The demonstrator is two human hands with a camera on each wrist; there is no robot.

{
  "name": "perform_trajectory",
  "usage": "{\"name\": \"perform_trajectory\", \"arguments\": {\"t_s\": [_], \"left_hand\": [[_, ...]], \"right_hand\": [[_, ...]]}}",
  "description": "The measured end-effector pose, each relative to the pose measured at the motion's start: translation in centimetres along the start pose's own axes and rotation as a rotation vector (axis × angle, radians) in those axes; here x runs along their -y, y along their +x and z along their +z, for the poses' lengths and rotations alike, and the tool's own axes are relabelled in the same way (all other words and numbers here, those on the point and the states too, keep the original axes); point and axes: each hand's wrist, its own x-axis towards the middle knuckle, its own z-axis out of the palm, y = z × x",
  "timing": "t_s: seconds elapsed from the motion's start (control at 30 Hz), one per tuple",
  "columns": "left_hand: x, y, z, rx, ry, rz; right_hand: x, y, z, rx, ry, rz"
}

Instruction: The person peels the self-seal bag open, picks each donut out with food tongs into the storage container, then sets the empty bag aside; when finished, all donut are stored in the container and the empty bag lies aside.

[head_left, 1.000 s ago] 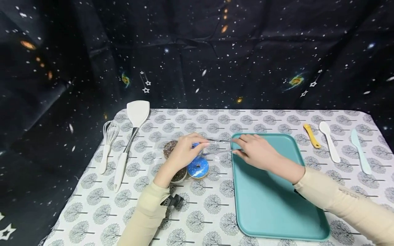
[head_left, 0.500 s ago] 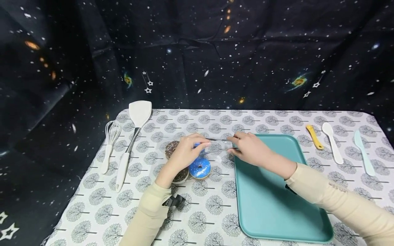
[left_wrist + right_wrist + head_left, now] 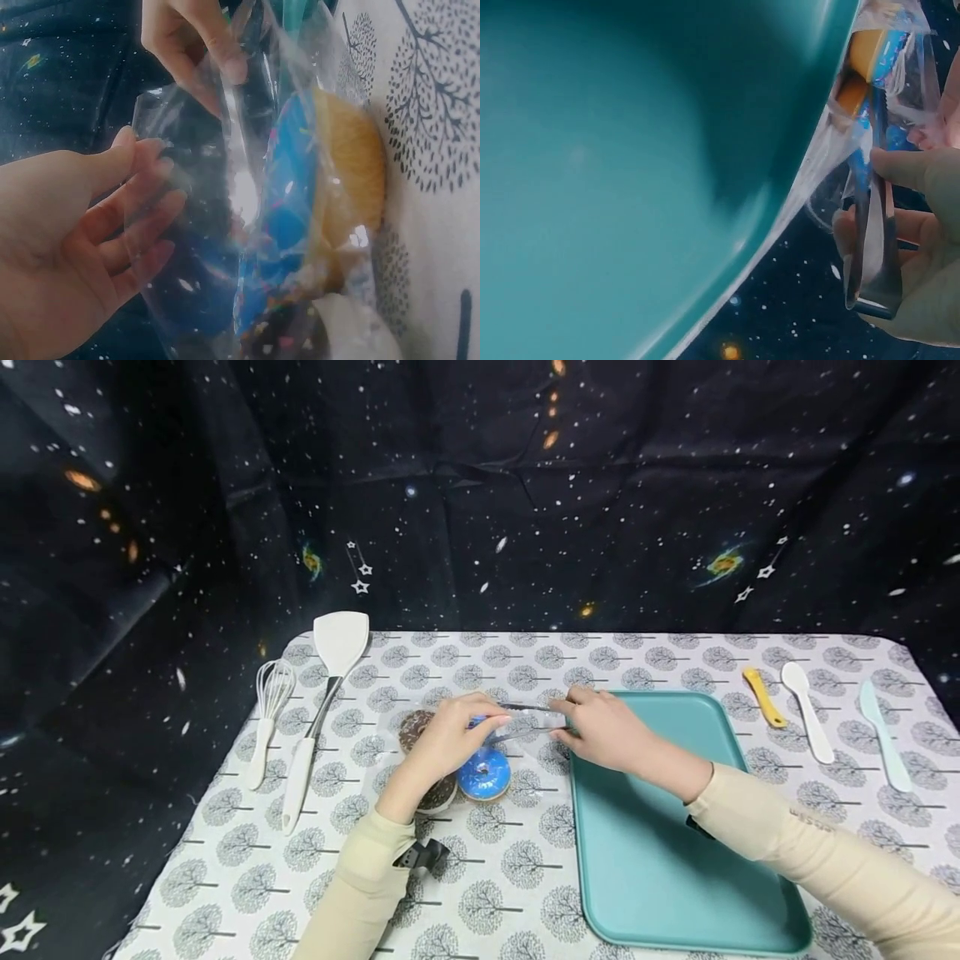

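Note:
My left hand (image 3: 453,735) pinches the edge of a clear plastic bag (image 3: 202,150) between thumb and fingers. In the bag lie blue-iced doughnuts (image 3: 483,781) and chocolate ones with sprinkles (image 3: 415,725), partly covered by that hand. Over the tray's far left corner, my right hand (image 3: 611,731) grips metal tongs (image 3: 877,251) near their bent end, thumb on one arm and fingers on the other. The two arms of the tongs stand apart and reach left into the bag's mouth. Their tips are hard to make out behind the film and left hand.
A teal tray (image 3: 675,860) lies under the right forearm. On the left are a whisk (image 3: 268,718) and a white turner (image 3: 318,727). A yellow-handled utensil (image 3: 765,697), a white spoon (image 3: 808,714) and a pale green knife (image 3: 885,735) lie at the right.
My right hand has moved a little left with the tongs, closer to the bag. The left hand keeps its hold on the bag, almost unmoved. The doughnuts have stayed in place.

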Motion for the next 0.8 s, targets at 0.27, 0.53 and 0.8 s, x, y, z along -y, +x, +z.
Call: {"name": "perform_trajectory", "arguments": {"t_s": [0.27, 0.53, 0.8], "left_hand": [[0.3, 0.0, 0.1, -0.012, -0.009, -0.017], [0.2, 0.0, 0.1, -0.049, -0.029, 0.014], [0.0, 0.2, 0.2, -0.077, -0.037, 0.047]], "right_hand": [[-0.1, -0.2, 1.4, -0.124, 0.027, -0.103], [0.0, 0.2, 0.8, -0.042, 0.097, -0.028], [-0.1, 0.3, 0.5, 0.029, 0.122, -0.019]]}}
